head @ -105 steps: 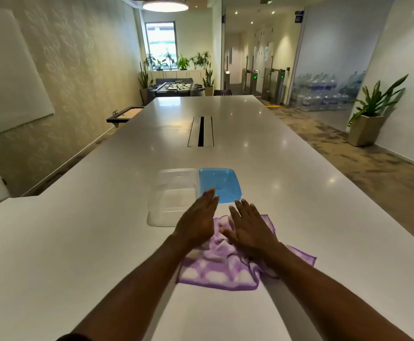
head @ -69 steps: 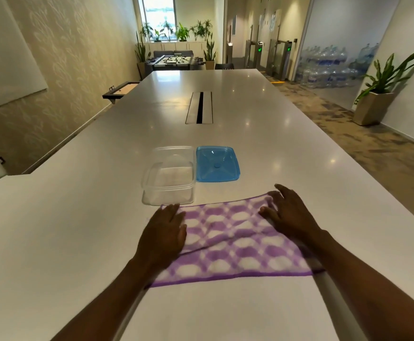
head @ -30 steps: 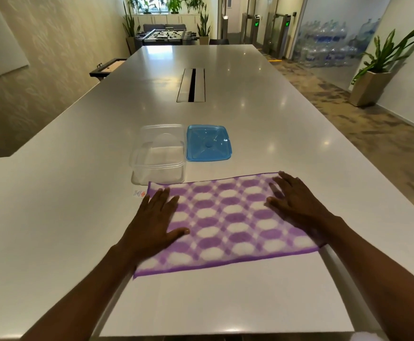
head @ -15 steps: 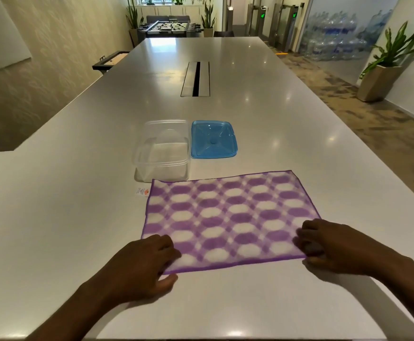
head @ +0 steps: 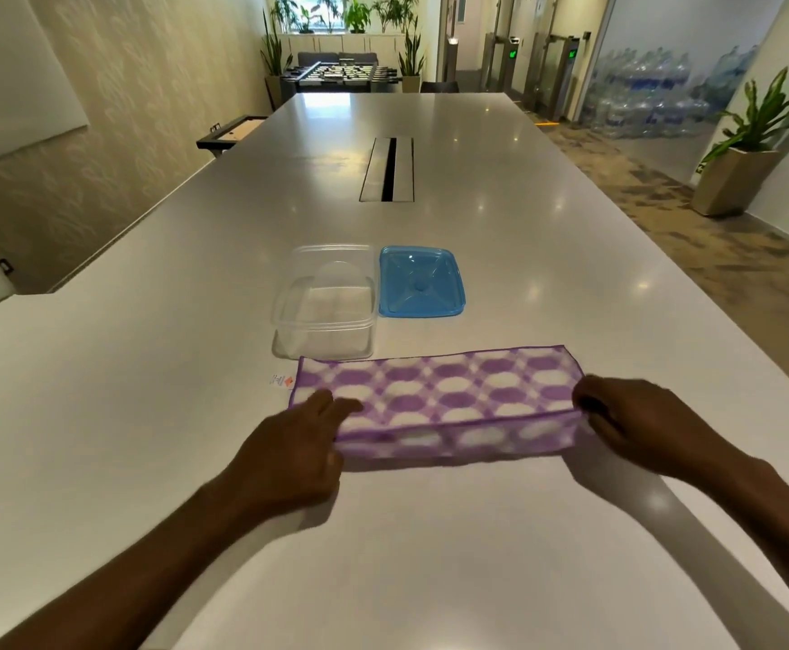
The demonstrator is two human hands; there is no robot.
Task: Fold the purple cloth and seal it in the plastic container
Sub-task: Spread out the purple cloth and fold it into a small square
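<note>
The purple-and-white patterned cloth (head: pixel 434 396) lies on the white table in front of me, its near edge lifted and carried over toward the far edge. My left hand (head: pixel 289 448) pinches the near-left corner. My right hand (head: pixel 627 419) pinches the near-right corner. Just beyond the cloth's left part stands the clear plastic container (head: pixel 324 302), open and empty. Its blue lid (head: pixel 420 282) lies flat on the table, touching the container's right side.
The long white table (head: pixel 500 236) stretches away, with a cable slot (head: pixel 388 168) along its middle. A small label (head: pixel 280 380) sticks out at the cloth's far-left corner. The floor drops off at the right, where a potted plant (head: pixel 753 147) stands.
The crumpled cloth was spread flat, then both hands slid to its near corners. They have now lifted the near edge and carried it forward over the cloth.
</note>
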